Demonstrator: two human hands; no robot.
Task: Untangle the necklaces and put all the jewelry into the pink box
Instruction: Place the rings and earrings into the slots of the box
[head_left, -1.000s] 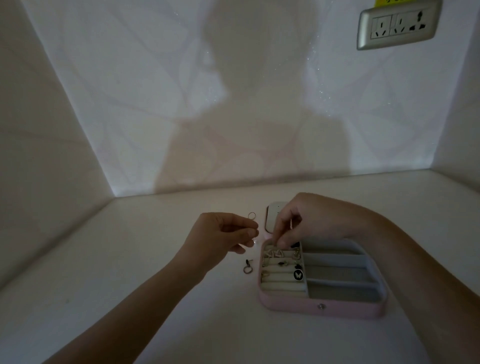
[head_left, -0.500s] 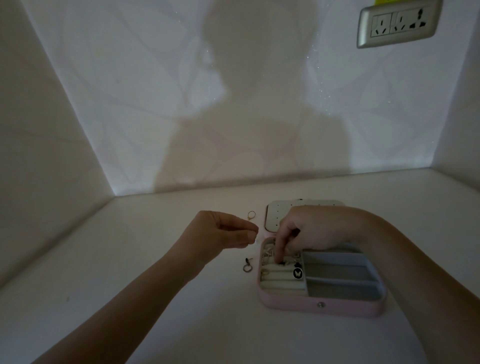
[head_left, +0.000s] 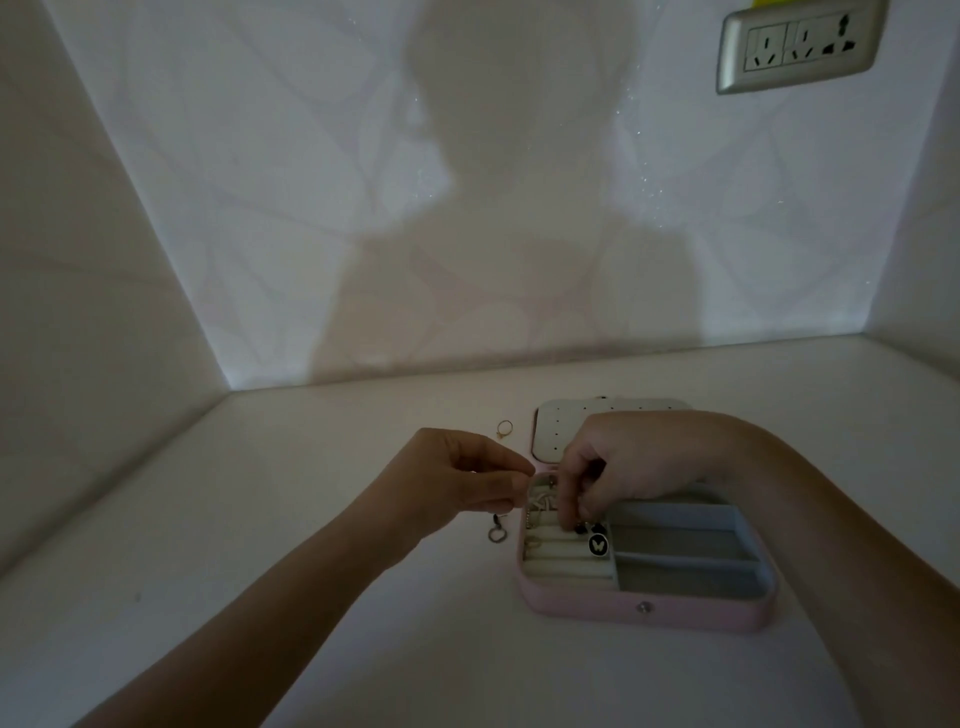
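our left hand (head_left: 457, 483) pinches the chain (head_left: 540, 505) at the box (head_left: 644, 616) rim, likely to keep it taut, while our right hand (head_left: 623, 467) just beside pinches it into the slots beneath; a ring (head_left: 504, 429) lies beyond.

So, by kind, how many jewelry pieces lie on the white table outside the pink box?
Small gold ring: 1
Metal loop with dark clasp: 1
Total: 2
Anything in the left hand or right hand is too small to tell.
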